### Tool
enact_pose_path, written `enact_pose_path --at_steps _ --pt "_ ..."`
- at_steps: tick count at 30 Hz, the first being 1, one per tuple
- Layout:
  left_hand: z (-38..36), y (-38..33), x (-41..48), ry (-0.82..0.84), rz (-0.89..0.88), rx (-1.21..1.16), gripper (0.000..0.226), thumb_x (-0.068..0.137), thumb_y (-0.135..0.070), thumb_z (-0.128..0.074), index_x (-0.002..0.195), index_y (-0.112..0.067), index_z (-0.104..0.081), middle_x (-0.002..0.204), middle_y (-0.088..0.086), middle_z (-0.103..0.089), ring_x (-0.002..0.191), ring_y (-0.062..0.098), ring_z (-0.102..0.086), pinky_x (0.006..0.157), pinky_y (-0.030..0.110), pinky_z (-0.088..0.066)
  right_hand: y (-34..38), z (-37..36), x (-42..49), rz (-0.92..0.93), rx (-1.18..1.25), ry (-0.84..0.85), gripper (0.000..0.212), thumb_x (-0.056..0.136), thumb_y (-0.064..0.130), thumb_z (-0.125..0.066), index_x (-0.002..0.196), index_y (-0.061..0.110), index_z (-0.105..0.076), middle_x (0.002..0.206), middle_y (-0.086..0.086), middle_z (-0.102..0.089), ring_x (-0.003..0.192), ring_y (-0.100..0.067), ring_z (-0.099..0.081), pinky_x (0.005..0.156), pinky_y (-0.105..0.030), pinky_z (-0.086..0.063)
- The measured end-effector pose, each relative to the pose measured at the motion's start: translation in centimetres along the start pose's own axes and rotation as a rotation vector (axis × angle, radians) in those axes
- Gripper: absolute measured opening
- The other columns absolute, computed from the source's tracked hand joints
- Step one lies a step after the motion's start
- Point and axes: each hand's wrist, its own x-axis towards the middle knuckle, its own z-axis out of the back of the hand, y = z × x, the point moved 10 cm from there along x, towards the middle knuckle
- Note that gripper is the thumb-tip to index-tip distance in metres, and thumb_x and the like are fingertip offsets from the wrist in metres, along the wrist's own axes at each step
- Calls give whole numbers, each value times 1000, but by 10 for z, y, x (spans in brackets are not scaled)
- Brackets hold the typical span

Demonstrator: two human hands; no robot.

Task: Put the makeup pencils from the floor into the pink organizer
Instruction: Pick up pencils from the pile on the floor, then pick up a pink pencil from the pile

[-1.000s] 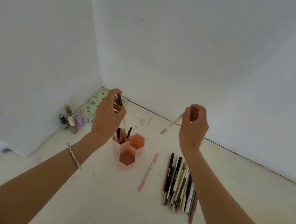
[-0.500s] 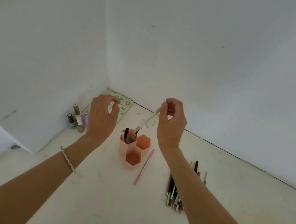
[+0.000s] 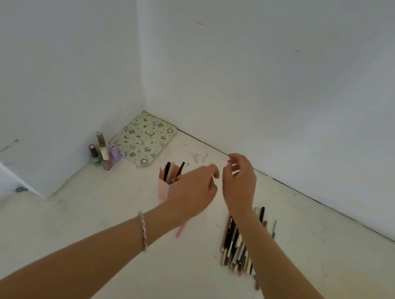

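While hands (image 3: 194,191) hover, polish bottles (image 3: 103,154) flank organizer (image 3: 163,189).

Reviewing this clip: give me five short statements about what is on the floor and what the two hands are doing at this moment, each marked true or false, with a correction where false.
1. Both hands are empty. True: neither the left hand nor the right hand holds a pencil.
2. The pink organizer already holds pencils. True.
3. No pencils remain on the floor. False: a pile of pencils lies under the right forearm.
4. The nail polish bottles stand right of the pile. False: they stand left, by the wall.
5. The patterned pad lies in the corner. True.
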Motion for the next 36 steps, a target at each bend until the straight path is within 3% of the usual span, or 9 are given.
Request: enact_pose_path --at_steps 5,9,12,17,22,24,27,32,36 --pt "-94 -7 1 320 -90 552 27 86 0 -51 109 -14 -49 99 6 -59 99 26 -57 76 36 -51 -41 26 3 -112 -57 48 24 89 7 -51 107 19 -63 99 9 -64 84 -6 -57 74 -17 -42" --pt "-137 6 -2 441 -280 1136 40 84 -21 -64 120 -8 -55 110 6 -61 117 30 -46 103 41 -31 -67 43 -3 -141 -75 74 25 89 3 -51 104 17 -65 97 7 -64 84 -9 -58 74 -18 -43" --pt "-157 24 1 478 -278 1266 38 88 -22 -62 123 -9 -55 110 3 -62 123 31 -46 114 50 -18 -83 49 -6 -149 -91 86 25 90 4 -50 105 18 -65 97 7 -64 85 -9 -58 76 -21 -47" --pt "-166 31 2 497 -170 1086 33 86 -11 -61 118 -12 -54 102 3 -66 113 28 -53 111 47 -23 -103 53 -7 -165 -92 119 24 92 5 -49 106 18 -64 96 10 -62 84 -12 -61 75 -26 -51" --pt "-132 4 29 281 20 456 41 90 -5 -48 128 -19 -40 101 6 -53 82 27 -62 65 33 -44 -114 44 1 -166 -140 145 22 94 9 -48 106 18 -64 87 8 -64 68 -10 -59 68 -26 -51" --pt "-106 -1 43 132 106 138 36 92 -6 -45 126 -20 -43 98 8 -53 78 27 -61 67 37 -49 -128 26 1 -242 -221 247 23 94 12 -46 111 18 -61 82 2 -67 61 -14 -61 63 -31 -54" --pt "-80 -3 52 16 144 -136 37 94 -7 -49 127 -24 -46 95 4 -56 79 19 -63 70 36 -55 -150 -3 -6 -311 -466 446 27 94 16 -45 119 17 -54 96 -4 -68 77 -22 -65 66 -31 -51" --pt "-47 1 49 -128 154 -285 40 96 -8 -49 127 -32 -44 95 2 -54 78 16 -66 71 38 -57 -158 -35 -20 -190 -633 556 24 96 20 -48 118 13 -51 95 -4 -66 84 -22 -62 69 -33 -52" --pt "-8 0 51 -256 105 -379 36 97 -9 -50 126 -30 -47 98 1 -55 75 11 -70 66 31 -58 -155 -35 -21 -206 -509 509 26 95 17 -50 121 14 -51 88 -2 -67 78 -21 -64 70 -37 -56"
